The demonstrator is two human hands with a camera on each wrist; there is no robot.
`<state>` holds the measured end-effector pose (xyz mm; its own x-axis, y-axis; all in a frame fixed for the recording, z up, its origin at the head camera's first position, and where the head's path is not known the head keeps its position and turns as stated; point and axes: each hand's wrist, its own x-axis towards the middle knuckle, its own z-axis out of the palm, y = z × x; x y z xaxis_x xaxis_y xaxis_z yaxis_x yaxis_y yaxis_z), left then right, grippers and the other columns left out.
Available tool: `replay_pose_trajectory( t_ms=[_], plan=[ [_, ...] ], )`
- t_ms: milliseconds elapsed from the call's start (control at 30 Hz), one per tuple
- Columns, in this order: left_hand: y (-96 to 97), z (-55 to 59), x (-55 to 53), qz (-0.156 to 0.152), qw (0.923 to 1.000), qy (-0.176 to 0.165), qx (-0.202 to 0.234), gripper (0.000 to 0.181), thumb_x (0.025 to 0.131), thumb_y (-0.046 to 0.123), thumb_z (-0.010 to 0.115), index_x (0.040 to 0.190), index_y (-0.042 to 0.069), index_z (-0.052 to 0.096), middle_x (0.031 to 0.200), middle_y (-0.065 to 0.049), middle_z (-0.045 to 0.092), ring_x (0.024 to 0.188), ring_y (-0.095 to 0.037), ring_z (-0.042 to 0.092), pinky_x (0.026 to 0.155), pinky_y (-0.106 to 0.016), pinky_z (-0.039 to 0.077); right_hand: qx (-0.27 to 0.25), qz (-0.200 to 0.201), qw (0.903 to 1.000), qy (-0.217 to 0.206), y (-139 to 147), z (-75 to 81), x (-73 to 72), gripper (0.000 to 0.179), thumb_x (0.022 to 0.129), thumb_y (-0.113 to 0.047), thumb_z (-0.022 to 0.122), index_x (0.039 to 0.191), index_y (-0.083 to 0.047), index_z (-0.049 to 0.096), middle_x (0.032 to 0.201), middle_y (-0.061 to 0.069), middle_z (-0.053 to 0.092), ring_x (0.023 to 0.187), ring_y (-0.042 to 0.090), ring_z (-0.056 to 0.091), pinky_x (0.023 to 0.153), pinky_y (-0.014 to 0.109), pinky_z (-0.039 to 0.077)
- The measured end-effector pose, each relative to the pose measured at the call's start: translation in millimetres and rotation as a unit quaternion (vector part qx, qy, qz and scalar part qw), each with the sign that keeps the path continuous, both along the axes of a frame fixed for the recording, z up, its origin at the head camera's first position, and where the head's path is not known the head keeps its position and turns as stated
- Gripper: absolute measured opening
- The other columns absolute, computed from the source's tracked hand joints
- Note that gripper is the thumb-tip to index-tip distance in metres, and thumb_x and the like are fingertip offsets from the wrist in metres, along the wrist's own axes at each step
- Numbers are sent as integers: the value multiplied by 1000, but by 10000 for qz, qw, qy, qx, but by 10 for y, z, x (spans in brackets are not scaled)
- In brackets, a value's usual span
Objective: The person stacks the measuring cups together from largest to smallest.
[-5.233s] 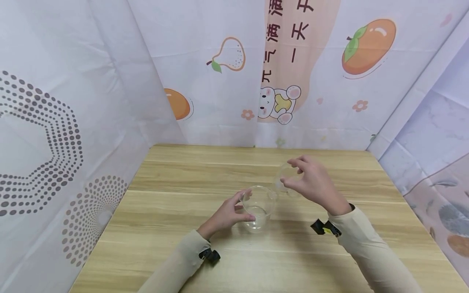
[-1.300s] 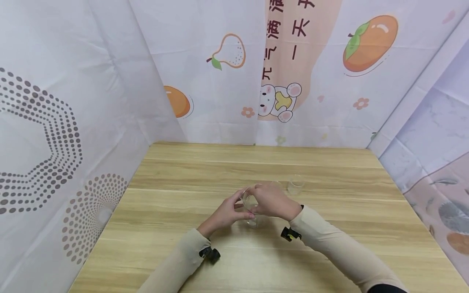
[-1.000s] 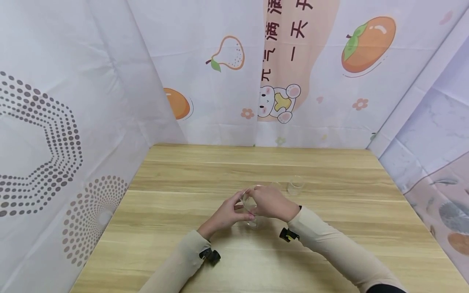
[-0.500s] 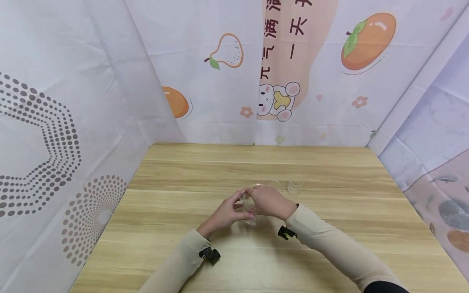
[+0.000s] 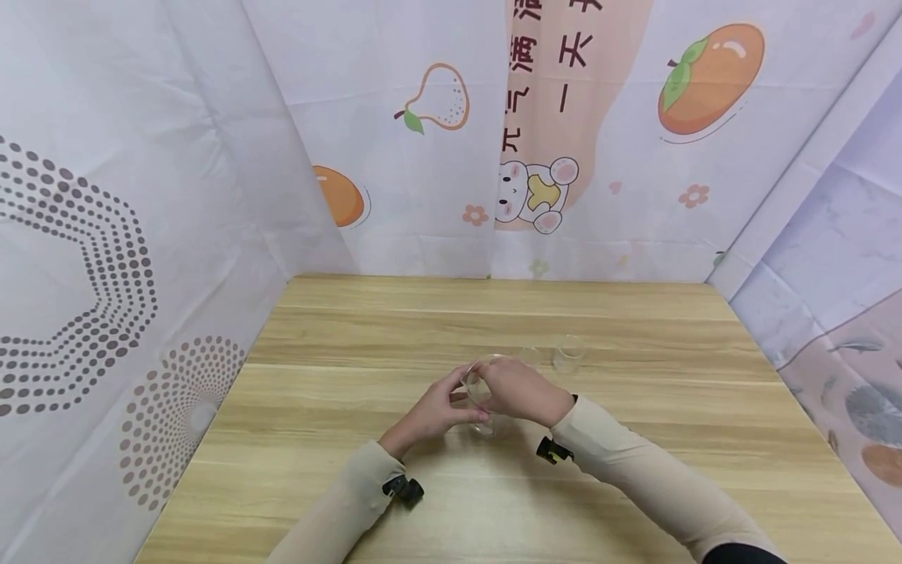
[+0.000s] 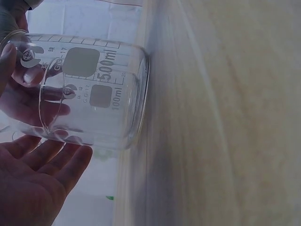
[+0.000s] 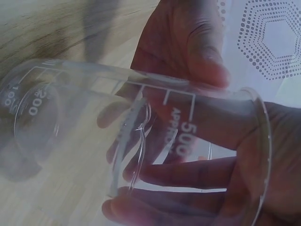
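Observation:
My left hand (image 5: 437,411) holds a clear glass beaker (image 6: 82,61) marked 500 ml, its thumb on the near side and its fingers round the far side. The large beaker stands upright on the table. Inside it is a smaller glass beaker (image 6: 101,96) marked 100 ml, its base close to the large one's bottom. My right hand (image 5: 521,389) reaches in through the large mouth. Its fingers (image 7: 193,174) pinch the small beaker at its rim, with fingertips extending past that edge. From the head, the right hand covers much of the large beaker's opening.
Another small clear beaker (image 5: 568,356) stands behind and to the right of the hands. Close by, a further faint glass rim (image 5: 530,358) shows just beyond the right hand. The wooden table (image 5: 338,462) is bordered by printed white curtains (image 5: 395,251).
Over five seconds ago the right hand was off to the right, by the small glassware; it has moved left into the large beaker. During the last second both hands stay almost still.

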<state>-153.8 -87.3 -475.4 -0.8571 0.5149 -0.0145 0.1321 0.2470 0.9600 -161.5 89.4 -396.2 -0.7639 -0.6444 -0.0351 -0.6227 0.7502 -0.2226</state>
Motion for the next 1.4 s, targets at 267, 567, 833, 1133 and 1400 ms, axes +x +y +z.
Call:
replay_pose_trajectory(
  t_ms=[267, 567, 833, 1133, 1400],
  plan=[
    [3, 5, 6, -24, 10000, 38, 59, 86, 83, 29, 78, 154, 18, 30, 157, -6, 34, 141, -29, 40, 112, -45, 42, -307, 82, 9995, 5, 49, 16, 39, 32, 82, -18, 77, 110, -4, 69, 105, 10, 73, 95, 26, 68, 84, 39, 57],
    [-10, -7, 11, -50, 10000, -32, 78, 86, 83, 34, 78, 153, 24, 30, 158, -4, 33, 139, -31, 43, 110, -46, 44, -634, 234, 9977, 76, 106, 73, 49, 24, 85, -18, 74, 107, -8, 71, 103, 8, 73, 91, 23, 69, 80, 37, 57],
    [-9, -17, 22, 18, 10000, -63, -3, 84, 83, 36, 77, 152, 26, 31, 156, -4, 36, 135, -33, 47, 110, -48, 43, -790, 450, 9943, 562, 154, 94, 40, 18, 86, -20, 75, 101, -10, 74, 96, 1, 74, 83, 15, 69, 75, 30, 57],
    [-9, 1, 4, 69, 9999, -112, -56, 83, 82, 38, 78, 151, 28, 33, 152, -6, 40, 133, -38, 48, 109, -49, 44, -982, 511, 9910, 747, 202, 136, 13, 19, 88, -24, 72, 100, -10, 75, 96, 2, 74, 81, 15, 69, 71, 31, 58],
    [-19, 12, 6, 21, 9999, -124, -62, 84, 83, 37, 77, 152, 27, 31, 157, -5, 34, 134, -38, 46, 110, -50, 43, -1180, 484, 9900, 608, 250, 198, 1, 23, 91, -24, 69, 103, -6, 73, 96, 7, 72, 84, 19, 68, 71, 29, 56]
  ],
)
